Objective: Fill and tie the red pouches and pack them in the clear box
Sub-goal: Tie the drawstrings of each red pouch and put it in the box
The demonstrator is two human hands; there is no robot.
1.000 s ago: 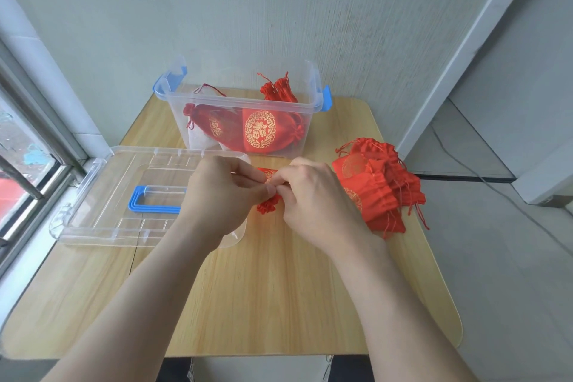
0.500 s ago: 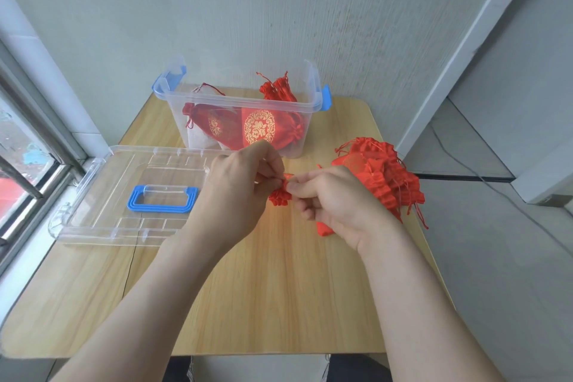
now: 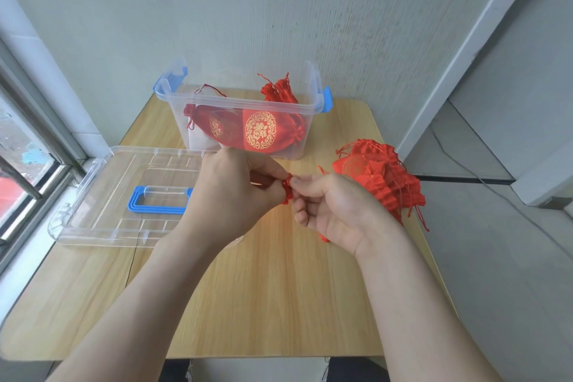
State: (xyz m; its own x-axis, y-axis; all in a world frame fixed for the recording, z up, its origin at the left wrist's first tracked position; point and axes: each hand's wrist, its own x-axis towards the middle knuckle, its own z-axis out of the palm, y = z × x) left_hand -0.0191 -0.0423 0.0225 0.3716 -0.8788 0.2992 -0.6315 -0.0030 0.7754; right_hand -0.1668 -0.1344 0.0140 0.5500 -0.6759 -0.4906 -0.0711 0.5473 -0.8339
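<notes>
Red pouch (image 3: 288, 189), centre frame: within the last second you have gathered its neck. Your left hand (image 3: 235, 195) and right hand (image 3: 335, 214) both pinch it; tying proceeds, and the clear box (image 3: 238, 104) awaits at upper centre.

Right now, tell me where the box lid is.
In the head view the clear lid lies on the table's left side beside the window, in front-left of the clear box; the left hand overlaps its right edge.
</notes>
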